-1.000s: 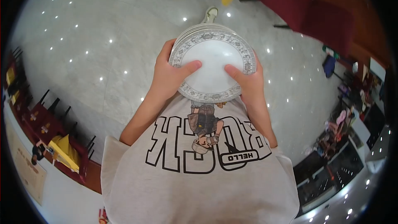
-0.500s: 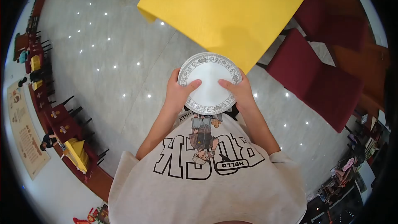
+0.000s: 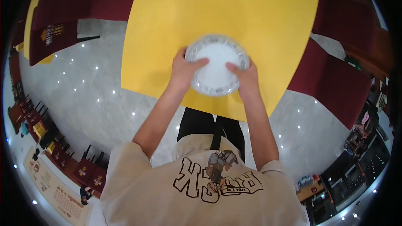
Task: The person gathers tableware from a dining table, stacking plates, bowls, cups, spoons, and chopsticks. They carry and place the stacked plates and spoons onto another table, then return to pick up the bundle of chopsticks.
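A round white plate (image 3: 216,69) with a grey patterned rim is held out in front of me, slightly blurred by motion. My left hand (image 3: 185,69) grips its left edge, thumb lying on the top face and fingers hidden underneath. On the opposite edge, my right hand (image 3: 246,75) holds it the same way. Whether more plates are stacked beneath, I cannot tell. Below and beyond the plate spreads a table with a yellow cloth (image 3: 167,21); the plate appears above its near edge.
Dark red chairs stand right of the table (image 3: 331,81) and at its upper left (image 3: 100,0). Grey shiny floor (image 3: 104,79) lies to the left. A person (image 3: 86,194) is far off at lower left. Cluttered shelves (image 3: 360,129) line the right side.
I have come closer to the yellow table. Both hands have moved forward with the plate, from short of the table's edge to over the cloth.
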{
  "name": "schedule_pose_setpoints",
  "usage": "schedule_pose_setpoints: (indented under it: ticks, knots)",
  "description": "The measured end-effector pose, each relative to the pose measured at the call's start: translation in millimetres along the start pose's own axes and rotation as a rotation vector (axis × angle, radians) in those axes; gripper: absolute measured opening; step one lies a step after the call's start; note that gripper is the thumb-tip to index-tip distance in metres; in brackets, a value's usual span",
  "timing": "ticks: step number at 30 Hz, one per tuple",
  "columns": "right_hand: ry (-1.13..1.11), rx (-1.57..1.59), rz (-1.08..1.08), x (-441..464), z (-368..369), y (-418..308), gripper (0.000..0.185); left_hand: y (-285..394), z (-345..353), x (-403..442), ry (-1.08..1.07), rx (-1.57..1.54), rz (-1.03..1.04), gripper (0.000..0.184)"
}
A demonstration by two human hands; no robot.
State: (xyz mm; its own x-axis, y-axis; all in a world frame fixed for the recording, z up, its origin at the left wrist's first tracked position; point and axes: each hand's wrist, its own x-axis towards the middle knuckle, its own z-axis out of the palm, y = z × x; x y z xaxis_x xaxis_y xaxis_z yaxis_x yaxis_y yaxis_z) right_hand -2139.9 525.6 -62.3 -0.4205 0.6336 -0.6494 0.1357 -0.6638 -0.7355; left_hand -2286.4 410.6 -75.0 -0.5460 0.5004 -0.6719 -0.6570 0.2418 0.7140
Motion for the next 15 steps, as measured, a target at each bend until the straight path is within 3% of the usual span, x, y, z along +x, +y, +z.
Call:
schedule_pose_setpoints:
  ticks: [2, 6, 15]
  knots:
    - [0.044, -0.022, 0.059, 29, 15, -11, 0.054, 25, 3, 32, -0.031, 0.129, 0.008, 0.058]
    - [0.048, -0.062, -0.043, 73, 47, -23, 0.062, 55, 1, 76, -0.002, 0.155, 0.064, 0.061]
    - [0.128, -0.005, -0.120, 83, 46, -12, 0.067, 52, 7, 90, 0.023, 0.269, 0.108, 0.066]
